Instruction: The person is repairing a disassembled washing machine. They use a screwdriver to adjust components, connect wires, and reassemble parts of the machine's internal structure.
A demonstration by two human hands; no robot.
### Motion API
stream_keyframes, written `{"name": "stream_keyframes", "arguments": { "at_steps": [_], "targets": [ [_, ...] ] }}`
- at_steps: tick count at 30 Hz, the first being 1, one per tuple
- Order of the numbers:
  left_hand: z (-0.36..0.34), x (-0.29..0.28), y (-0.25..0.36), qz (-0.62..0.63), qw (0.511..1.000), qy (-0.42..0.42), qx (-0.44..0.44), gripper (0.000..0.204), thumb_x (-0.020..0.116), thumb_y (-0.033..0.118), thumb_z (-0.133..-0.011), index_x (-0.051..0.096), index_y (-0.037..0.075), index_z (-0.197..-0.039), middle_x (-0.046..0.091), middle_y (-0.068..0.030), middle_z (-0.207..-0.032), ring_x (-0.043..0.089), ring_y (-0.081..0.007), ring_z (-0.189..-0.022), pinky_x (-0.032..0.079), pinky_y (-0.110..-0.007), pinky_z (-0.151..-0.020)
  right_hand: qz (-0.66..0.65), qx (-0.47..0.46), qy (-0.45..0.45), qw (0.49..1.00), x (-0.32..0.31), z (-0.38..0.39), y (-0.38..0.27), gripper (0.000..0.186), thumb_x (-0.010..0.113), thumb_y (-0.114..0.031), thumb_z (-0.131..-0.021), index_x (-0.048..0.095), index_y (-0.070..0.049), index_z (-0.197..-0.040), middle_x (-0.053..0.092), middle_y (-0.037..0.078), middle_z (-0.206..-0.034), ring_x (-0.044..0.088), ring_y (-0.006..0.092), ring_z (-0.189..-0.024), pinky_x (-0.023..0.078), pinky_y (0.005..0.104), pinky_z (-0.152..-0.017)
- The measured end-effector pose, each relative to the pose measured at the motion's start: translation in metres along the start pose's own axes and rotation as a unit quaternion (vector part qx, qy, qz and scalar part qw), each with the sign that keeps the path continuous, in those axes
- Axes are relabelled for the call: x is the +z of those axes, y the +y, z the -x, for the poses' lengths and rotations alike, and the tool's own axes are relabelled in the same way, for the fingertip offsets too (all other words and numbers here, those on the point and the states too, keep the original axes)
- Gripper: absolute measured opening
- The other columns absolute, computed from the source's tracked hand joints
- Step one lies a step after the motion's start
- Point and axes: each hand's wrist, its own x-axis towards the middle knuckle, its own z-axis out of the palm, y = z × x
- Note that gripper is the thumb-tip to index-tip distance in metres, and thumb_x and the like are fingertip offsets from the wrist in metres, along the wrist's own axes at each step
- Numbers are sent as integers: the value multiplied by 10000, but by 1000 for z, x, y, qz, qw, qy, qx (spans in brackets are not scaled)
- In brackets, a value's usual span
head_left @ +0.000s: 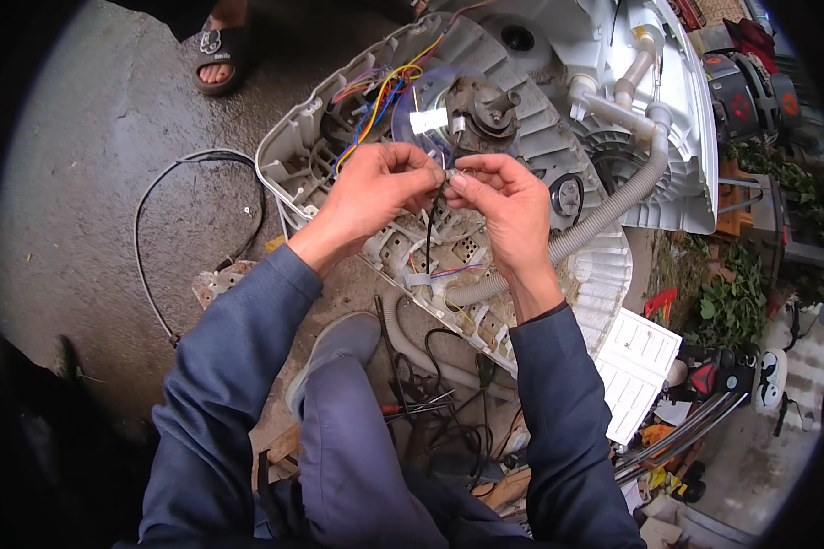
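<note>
One white sheet (634, 371), print too small to read. Left hand (375, 194) and right hand (505, 206) both pinch one black wire (428, 242) at fingertips, over one ribbed plastic housing (545, 119).

My left hand (382, 190) and right hand (502, 201) pinching black cable (429, 245) over plastic housing (558, 137). Coloured wires (373, 117) near its upper-left edge, grey hose (627, 194) across its right edge.

Shows moderately bright, diffuse light with soft shadows. Gives a faint sheen on the grey floor (82, 183). Reflects strongly from the white casing (694, 174). Bends straight edges toward the rim; fades to black at the corners.
</note>
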Motion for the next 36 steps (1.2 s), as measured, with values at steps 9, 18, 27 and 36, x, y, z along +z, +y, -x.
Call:
{"name": "stream_keyframes", "arguments": {
  "at_steps": [9,18,27,36],
  "targets": [
    [-18,-2,-5,102,994,6,-48,204,687,209,-992,701,12,-1043,719,-40,-894,677,-100,-757,559,-237,-705,-91,56,41,993,-4,-15,13,163,675,-50,-979,677,51,-1106,729,116,-940,717,174,-810,610,298,-731],
    [-17,-2,-3,109,993,-4,-46,189,682,181,-996,708,9,-1069,731,-47,-908,688,-95,-754,569,-232,-710,-120,50,47,990,-3,-19,12,181,683,-48,-973,669,51,-1124,721,107,-941,713,169,-816,609,292,-728],
    [-16,-1,-1,92,995,33,-29,267,672,171,-1001,680,-13,-1195,745,-61,-957,680,-89,-739,552,-224,-687,-37,32,16,999,-10,-31,-3,157,682,-47,-972,672,41,-1102,710,88,-954,710,158,-824,605,283,-722],
    [-41,1,-12,51,996,73,6,319,625,160,-1023,649,-5,-1295,708,-26,-921,616,-64,-692,502,-215,-631,437,-211,-93,870,-25,-107,-66,149,688,-109,-912,724,-9,-1017,744,106,-849,710,185,-805,547,327,-760]
  ]
}}
